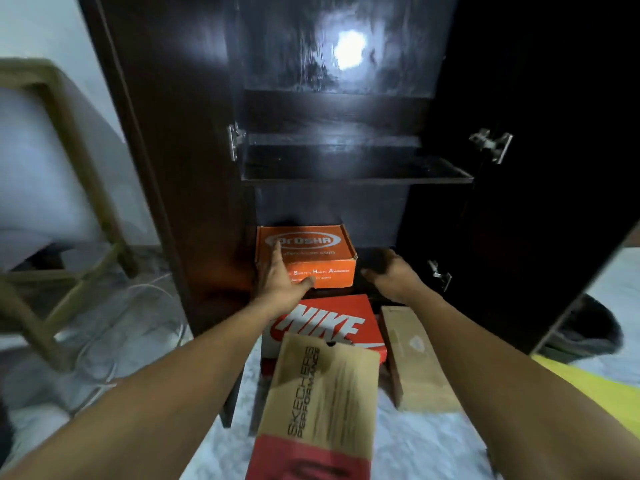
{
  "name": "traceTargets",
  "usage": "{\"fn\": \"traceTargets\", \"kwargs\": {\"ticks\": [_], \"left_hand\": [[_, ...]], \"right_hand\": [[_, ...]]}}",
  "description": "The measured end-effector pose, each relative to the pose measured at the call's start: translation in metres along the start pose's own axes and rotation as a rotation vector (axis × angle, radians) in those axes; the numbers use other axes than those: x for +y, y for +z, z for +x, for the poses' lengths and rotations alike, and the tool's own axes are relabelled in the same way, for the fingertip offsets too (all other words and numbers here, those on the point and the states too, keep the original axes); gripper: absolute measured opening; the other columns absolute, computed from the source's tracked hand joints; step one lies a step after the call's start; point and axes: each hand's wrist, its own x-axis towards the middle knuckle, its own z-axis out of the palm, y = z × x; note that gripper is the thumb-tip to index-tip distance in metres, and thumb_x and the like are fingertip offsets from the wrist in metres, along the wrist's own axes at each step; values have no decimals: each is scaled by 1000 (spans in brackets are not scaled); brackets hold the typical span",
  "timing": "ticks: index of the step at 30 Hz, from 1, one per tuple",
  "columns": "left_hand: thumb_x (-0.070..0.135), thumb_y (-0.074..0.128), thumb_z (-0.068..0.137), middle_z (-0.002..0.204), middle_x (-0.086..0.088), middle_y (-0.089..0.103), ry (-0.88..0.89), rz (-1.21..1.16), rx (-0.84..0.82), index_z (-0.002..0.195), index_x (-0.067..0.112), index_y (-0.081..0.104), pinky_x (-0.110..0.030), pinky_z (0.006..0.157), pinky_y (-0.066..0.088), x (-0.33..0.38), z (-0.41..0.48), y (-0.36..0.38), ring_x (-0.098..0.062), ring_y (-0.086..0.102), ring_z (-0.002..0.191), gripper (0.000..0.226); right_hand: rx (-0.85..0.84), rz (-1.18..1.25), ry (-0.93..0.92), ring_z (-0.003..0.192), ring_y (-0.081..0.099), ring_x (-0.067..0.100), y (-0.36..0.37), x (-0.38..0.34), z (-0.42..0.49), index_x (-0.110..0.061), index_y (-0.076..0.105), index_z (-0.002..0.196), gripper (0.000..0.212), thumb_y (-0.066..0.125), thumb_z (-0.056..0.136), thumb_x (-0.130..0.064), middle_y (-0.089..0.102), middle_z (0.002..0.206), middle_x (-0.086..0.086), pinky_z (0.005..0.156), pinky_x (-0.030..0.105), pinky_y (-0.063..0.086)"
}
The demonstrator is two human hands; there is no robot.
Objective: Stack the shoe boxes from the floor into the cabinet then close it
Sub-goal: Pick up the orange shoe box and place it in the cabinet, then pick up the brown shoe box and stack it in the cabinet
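On the floor nearest the person, a Skechers box (320, 403) overlaps a red Nike box (329, 323), with a plain brown box (417, 365) just beside them, all lying before the open cabinet (329, 206). An orange box (311, 252) sits in its bottom compartment, at the left. The left hand (282, 282) lies flat on it with straight fingers, while the right hand (391, 275) hovers beside it, loosely curved, holding nothing.

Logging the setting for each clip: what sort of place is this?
Probably a room in a home: a tall dark cabinet with open doors, shoe boxes on the pale floor, and a wooden chair frame beside loose cables.
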Motion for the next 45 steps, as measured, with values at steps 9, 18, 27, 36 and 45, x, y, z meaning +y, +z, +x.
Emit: {"fn": "traceTargets", "kwargs": {"ticks": [9,18,27,36,45], "left_hand": [[62,74,58,124,5,62,-152,-94,-121,143,35,34,-48,90,56,-109,-144,43,-21,64,111,97],[75,84,47,166,-16,2,-585,75,-68,157,13,-6,-62,116,26,-162,-244,91,-39,11,152,155],[50,93,58,137,-10,60,-768,-287,-62,155,7,-15,-40,103,47,-182,-244,113,-32,56,127,152],[31,97,58,134,-8,60,-692,-458,140,159,15,-6,-30,101,40,-166,-237,99,-25,55,128,146],[40,101,42,97,11,74,-414,-347,0,116,27,61,-29,78,60,-181,-248,78,-1,71,85,85]], "right_hand": [[-117,-88,-29,128,53,29,6,34,-152,-4,36,149,70,70,91,-26,54,140,15,84,19,36],[-311,72,-77,116,64,19,96,176,-82,-35,33,149,123,95,45,-59,64,128,1,94,48,55],[-278,72,-51,117,59,19,103,131,-89,-27,44,138,103,99,50,-33,53,132,0,91,35,56],[-51,-31,102,93,64,16,82,134,-138,-30,54,127,88,88,53,-62,55,115,-5,77,35,58],[135,102,236,77,68,10,101,187,-264,-33,72,108,56,60,77,-78,68,91,-1,72,35,61]]}}
